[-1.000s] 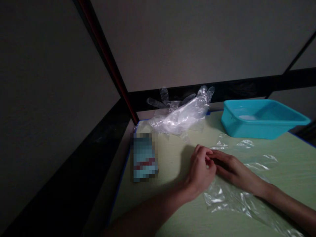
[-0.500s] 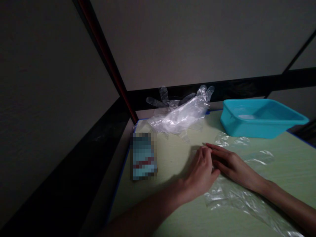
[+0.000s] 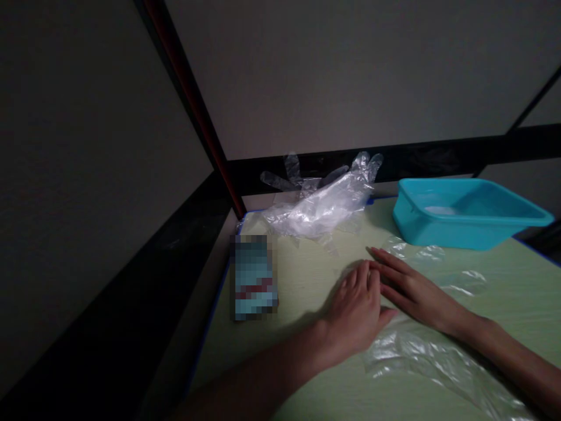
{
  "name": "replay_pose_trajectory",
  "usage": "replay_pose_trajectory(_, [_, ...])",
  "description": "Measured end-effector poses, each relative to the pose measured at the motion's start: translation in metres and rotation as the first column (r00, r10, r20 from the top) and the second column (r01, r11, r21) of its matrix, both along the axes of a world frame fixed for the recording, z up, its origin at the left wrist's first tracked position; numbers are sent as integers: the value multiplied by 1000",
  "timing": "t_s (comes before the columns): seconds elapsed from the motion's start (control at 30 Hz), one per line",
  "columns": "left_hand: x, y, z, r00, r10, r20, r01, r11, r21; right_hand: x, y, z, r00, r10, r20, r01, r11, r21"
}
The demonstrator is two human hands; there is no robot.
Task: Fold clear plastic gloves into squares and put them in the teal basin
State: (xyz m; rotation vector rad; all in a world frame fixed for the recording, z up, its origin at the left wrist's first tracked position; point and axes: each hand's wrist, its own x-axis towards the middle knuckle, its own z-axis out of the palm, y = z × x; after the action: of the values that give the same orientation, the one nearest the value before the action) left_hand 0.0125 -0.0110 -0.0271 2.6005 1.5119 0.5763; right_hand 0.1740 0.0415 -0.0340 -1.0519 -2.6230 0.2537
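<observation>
A clear plastic disposable glove [image 3: 421, 354] lies spread on the pale green table, partly beneath my hands. My left hand [image 3: 357, 310] rests palm down over its left part, fingers laid out forward and thumb pointing right. Beside it, my right hand [image 3: 409, 289] lies flat on the glove with its fingers stretched to the upper left. The fingertips of both hands meet or nearly meet. Neither hand grips anything that I can see. What is directly under the palms is hidden.
A heap of clear plastic gloves [image 3: 322, 204] lies at the table's back edge against the wall. The turquoise basin [image 3: 464, 231] stands at the back right. A blurred, phone-like rectangular object [image 3: 254, 280] lies at the left edge of the table [image 3: 307, 286].
My left hand's curled fingers have straightened and flattened onto the glove. The right hand's fingers have spread a little and shifted slightly forward. The basin and the glove heap stay put.
</observation>
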Motion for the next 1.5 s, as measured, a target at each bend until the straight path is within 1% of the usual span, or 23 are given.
replay_pose_trajectory(0.17, [-4,-3,1,992,-53,-112,54,999,9,13,13,-5,998,-18,59,9,987,159])
replay_pose_trajectory(0.27, [-6,-4,1,982,-88,-168,92,996,17,19,17,-2,998,-60,36,52,979,196])
replay_pose_trajectory(0.33, [-6,-4,1,975,-100,-200,106,994,20,19,15,2,995,-93,-31,97,980,173])
replay_pose_trajectory(0.4, [-6,-4,0,969,-111,-223,119,993,22,15,10,8,990,-94,-104,105,989,108])
replay_pose_trajectory(0.47, [-6,-4,0,964,-116,-239,125,992,23,9,3,14,988,-50,-147,56,998,35])
replay_pose_trajectory(0.53, [-5,-3,-1,960,-114,-255,123,992,20,1,-3,17,989,21,-149,-23,1000,-18])
replay_pose_trajectory(0.63, [-4,-2,-3,955,-110,-275,122,992,26,-6,-6,16,987,78,-143,-88,994,-59])
replay_pose_trajectory(0.83, [-5,-3,-2,963,-103,-250,121,991,56,-2,-2,10,988,48,-145,-62,994,-90])
replay_pose_trajectory(1.1, [-6,-3,-6,973,-101,-206,115,992,55,-4,-2,10,989,41,-143,-60,990,-131])
replay_pose_trajectory(1.2, [-6,-4,-7,976,-103,-194,112,993,35,-3,-3,10,988,40,-148,-61,988,-143])
replay_pose_trajectory(1.33, [-7,-4,-4,978,-120,-169,122,992,6,-1,-4,6,987,4,-163,-31,986,-162])
replay_pose_trajectory(1.4, [-7,-5,-2,979,-128,-161,127,992,-12,1,-4,4,989,-2,-146,-21,987,-158])
replay_pose_trajectory(1.5, [-8,-5,1,979,-133,-156,129,991,-37,4,-1,2,994,22,-103,-35,991,-127])
